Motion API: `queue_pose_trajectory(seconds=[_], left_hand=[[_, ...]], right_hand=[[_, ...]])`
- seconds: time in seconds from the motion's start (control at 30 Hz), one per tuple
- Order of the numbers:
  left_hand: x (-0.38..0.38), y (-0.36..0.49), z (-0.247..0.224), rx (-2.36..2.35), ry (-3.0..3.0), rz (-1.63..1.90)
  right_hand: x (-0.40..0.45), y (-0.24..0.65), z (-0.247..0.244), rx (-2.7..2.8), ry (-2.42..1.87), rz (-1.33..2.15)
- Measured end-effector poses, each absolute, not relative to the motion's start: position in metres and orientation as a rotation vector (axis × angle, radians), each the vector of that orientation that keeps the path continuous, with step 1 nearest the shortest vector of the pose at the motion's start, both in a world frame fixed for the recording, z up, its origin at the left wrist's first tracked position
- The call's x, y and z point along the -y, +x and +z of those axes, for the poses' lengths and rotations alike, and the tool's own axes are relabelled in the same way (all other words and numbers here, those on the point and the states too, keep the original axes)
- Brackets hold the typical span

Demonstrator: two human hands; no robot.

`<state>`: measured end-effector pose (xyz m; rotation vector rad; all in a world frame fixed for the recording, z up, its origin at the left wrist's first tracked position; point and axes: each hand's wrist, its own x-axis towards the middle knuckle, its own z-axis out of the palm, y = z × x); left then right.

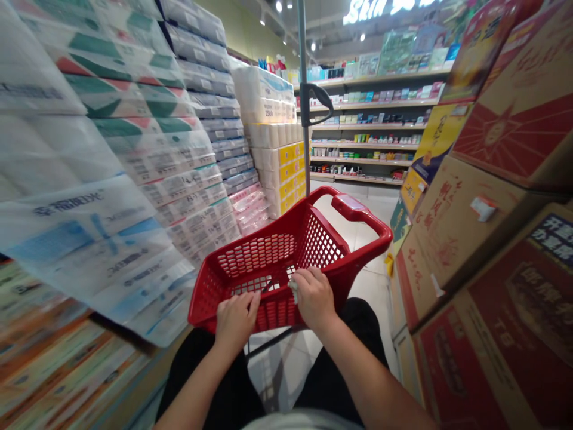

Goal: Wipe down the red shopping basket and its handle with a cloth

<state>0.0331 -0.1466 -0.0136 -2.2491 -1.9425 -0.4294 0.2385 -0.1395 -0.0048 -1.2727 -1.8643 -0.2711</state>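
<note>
Just beyond our knees (363, 319), around the middle of the view, stands the red cart (277, 310), its long side turned to us, which puts the near rim within easy reach of both hands. At its eight o'clock our left hand (236, 315) closes narrowly over that rim, fingers bent downward, seemingly to steady it. At four o'clock our right hand (316, 295) bunches a pale wad (293, 289) at the same rim; it is mostly covered, so we cannot tell whether it is cloth or paper. The cart's handle (364, 224) lies toward two o'clock, clear of both hands. Toward twelve rises a grey pole (303, 54). Paper packs (111, 83) are piled at ten o'clock and boxes (465, 215) at three, probably stacked high to save space. Shelves (380, 126) fill one o'clock, their rows facing us, presumably for easy picking.
</note>
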Motion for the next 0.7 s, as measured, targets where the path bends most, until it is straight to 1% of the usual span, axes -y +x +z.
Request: queue_pose_trajectory(seconds=[0.13,0.33,0.53,0.6,0.7], left_hand=[[0.15,0.041,-0.014,1.951,-2.244,-0.477],[0.147,0.052,-0.01,1.952,-2.363,-0.477],[0.142,0.052,-0.003,2.008,-2.5,-0.432],[0.139,0.054,0.0,2.02,-2.503,-0.413],[0.135,0.055,0.001,1.995,-2.485,-0.393]], right_hand=[[0.143,0.234,-0.003,1.807,-1.374,-0.294],[0.15,0.226,-0.001,2.014,-1.334,-0.298],[0.153,0.277,0.026,1.683,-1.537,-0.353],[0.151,0.279,0.021,1.643,-1.539,-0.363],[0.15,0.261,0.002,1.787,-1.408,-0.349]])
